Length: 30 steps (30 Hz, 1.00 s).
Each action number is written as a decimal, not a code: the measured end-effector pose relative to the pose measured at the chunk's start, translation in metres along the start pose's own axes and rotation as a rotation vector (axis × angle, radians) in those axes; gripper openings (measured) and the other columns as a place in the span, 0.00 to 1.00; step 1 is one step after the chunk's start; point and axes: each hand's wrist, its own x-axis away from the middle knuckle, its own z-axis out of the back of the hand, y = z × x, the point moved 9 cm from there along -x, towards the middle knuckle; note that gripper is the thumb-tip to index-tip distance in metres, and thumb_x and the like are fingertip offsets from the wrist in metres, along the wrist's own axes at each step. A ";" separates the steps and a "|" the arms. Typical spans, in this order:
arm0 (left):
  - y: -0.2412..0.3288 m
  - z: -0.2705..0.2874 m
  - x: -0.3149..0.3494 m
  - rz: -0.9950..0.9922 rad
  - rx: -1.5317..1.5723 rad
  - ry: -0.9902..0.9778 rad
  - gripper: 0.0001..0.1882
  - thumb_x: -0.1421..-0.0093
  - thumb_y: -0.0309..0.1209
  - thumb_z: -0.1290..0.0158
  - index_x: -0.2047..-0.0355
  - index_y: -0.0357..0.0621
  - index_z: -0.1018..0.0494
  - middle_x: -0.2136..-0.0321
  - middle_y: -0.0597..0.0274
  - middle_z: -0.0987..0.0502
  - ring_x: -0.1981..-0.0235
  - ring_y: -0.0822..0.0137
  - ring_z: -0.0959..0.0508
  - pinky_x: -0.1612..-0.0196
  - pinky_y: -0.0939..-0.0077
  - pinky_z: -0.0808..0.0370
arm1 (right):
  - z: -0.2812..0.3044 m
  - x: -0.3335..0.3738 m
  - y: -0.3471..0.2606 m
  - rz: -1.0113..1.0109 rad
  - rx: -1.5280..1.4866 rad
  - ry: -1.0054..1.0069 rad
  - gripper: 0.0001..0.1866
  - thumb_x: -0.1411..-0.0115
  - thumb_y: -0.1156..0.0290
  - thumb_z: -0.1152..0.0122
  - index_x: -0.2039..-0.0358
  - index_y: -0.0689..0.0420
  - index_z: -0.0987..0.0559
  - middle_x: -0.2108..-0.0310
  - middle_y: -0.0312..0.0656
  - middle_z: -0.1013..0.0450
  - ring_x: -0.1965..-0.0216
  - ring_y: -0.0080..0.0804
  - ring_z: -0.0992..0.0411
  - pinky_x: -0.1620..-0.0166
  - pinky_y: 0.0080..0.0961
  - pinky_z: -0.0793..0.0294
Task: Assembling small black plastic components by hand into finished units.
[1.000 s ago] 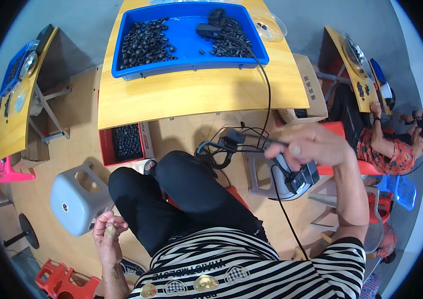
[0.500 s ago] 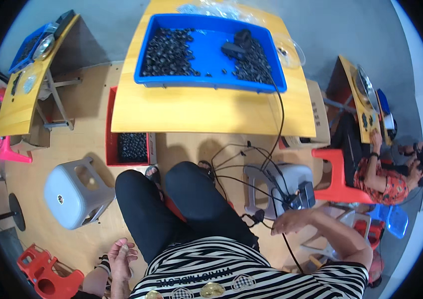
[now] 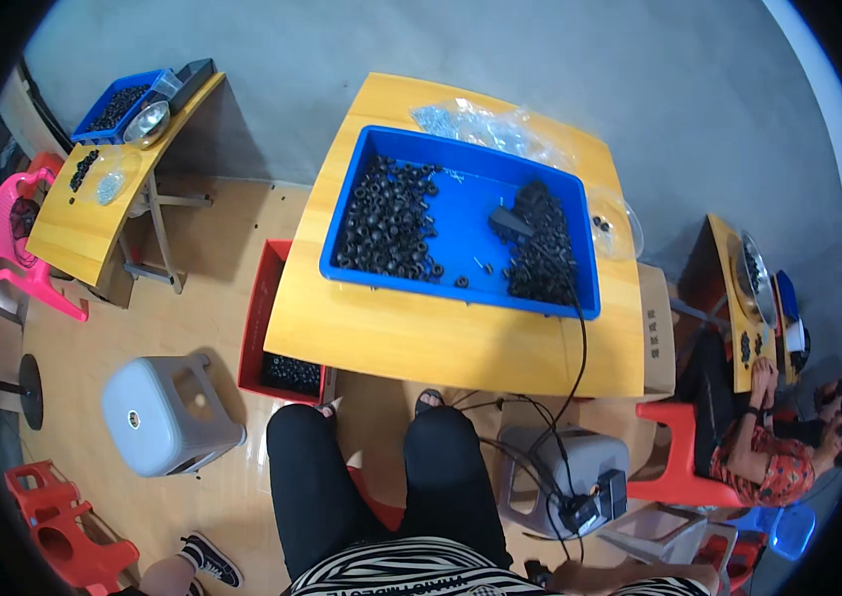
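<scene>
At the bottom edge my right forearm and part of my right hand [image 3: 568, 576] show, low beside my hip. Its fingers are cut off or hidden, so I cannot tell what they do. Close by the hand lies a small black piece [image 3: 537, 570] on a cable. My left hand is out of the picture. Ahead on the yellow table [image 3: 441, 348] stands a blue tray [image 3: 461, 303]. Small black ring-like parts [image 3: 386, 223] are heaped in its left side, and more dark parts [image 3: 545, 263] with a black block-shaped device [image 3: 510, 221] on its right.
Black cables run from the tray to a grey stool [image 3: 540, 452] holding a black box [image 3: 611, 492]. A red crate [image 3: 254, 338] stands under the table's left side. Another grey stool [image 3: 143, 417] is at left. A co-worker [image 3: 773, 452] sits at right; another person's shoe [image 3: 212, 558] shows lower left.
The view has tilted up and shifted, so the table and tray sit lower and farther right. My left hand has left the picture; my right hand has dropped to the bottom edge.
</scene>
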 end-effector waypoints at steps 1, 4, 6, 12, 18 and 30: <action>0.004 0.000 -0.001 -0.005 0.012 0.012 0.12 0.39 0.26 0.59 0.55 0.38 0.34 0.75 0.61 0.32 0.76 0.72 0.31 0.80 0.82 0.36 | 0.009 -0.001 0.006 0.010 0.004 0.009 0.17 0.44 0.66 0.51 0.55 0.53 0.24 0.56 0.46 0.26 0.53 0.43 0.28 0.53 0.38 0.30; 0.014 0.000 -0.002 -0.013 0.045 0.047 0.13 0.39 0.28 0.59 0.55 0.38 0.34 0.76 0.62 0.32 0.78 0.72 0.32 0.81 0.82 0.37 | 0.031 -0.003 0.021 0.042 0.014 0.027 0.17 0.44 0.66 0.51 0.55 0.53 0.24 0.56 0.45 0.26 0.53 0.43 0.28 0.53 0.37 0.30; 0.018 -0.001 -0.002 -0.013 0.066 0.065 0.13 0.39 0.29 0.59 0.55 0.39 0.34 0.77 0.62 0.33 0.79 0.72 0.33 0.81 0.82 0.38 | 0.042 -0.005 0.030 0.062 0.015 0.033 0.17 0.44 0.66 0.51 0.55 0.53 0.24 0.56 0.45 0.26 0.53 0.43 0.28 0.53 0.37 0.30; 0.015 -0.005 0.014 0.006 0.130 0.106 0.14 0.39 0.33 0.59 0.55 0.40 0.34 0.80 0.64 0.35 0.81 0.73 0.35 0.83 0.82 0.40 | 0.056 -0.003 0.051 0.110 0.006 0.034 0.16 0.44 0.66 0.51 0.55 0.53 0.24 0.56 0.45 0.26 0.53 0.42 0.28 0.53 0.37 0.30; 0.023 0.002 0.044 -0.008 0.181 0.144 0.16 0.39 0.36 0.60 0.55 0.41 0.34 0.82 0.65 0.36 0.84 0.74 0.37 0.85 0.82 0.41 | 0.073 -0.005 0.055 0.162 -0.008 0.069 0.16 0.44 0.66 0.51 0.55 0.53 0.24 0.55 0.45 0.26 0.53 0.42 0.29 0.53 0.36 0.30; 0.043 0.018 0.108 -0.015 0.261 0.180 0.19 0.38 0.44 0.60 0.56 0.44 0.34 0.87 0.68 0.40 0.89 0.76 0.42 0.88 0.83 0.45 | 0.096 0.005 0.046 0.252 -0.081 0.126 0.16 0.43 0.65 0.51 0.56 0.53 0.24 0.55 0.44 0.27 0.53 0.42 0.29 0.52 0.36 0.31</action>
